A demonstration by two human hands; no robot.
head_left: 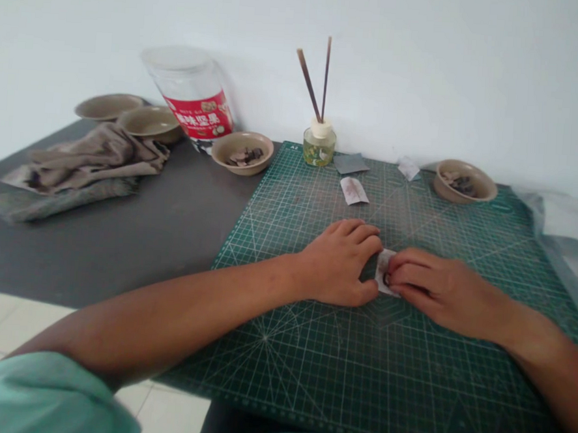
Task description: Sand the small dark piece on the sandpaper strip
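Note:
A small pale piece of sandpaper (382, 265) lies flat on the green cutting mat (304, 368). My left hand (345, 262) holds its left edge down, with the index fingertip at the upper corner and the thumb at the lower one. From the right, my right hand (436, 287) pinches a small dark piece (387, 279) against the sheet. Most of that piece is hidden by the fingers, so its kind cannot be made out. Beyond my hands lie a curled, brown-stained sandpaper piece (354, 191), a grey sheet (351, 163) and another pale piece (409, 168).
Bowls with small brown chips stand at the back, one left (242, 153) and one right (465, 182). Along the wall are a reed diffuser (319, 144) and a red-labelled plastic jar (191, 93). Crumpled cloth (91, 155) lies left; a clear plastic bag (569, 240) lies right.

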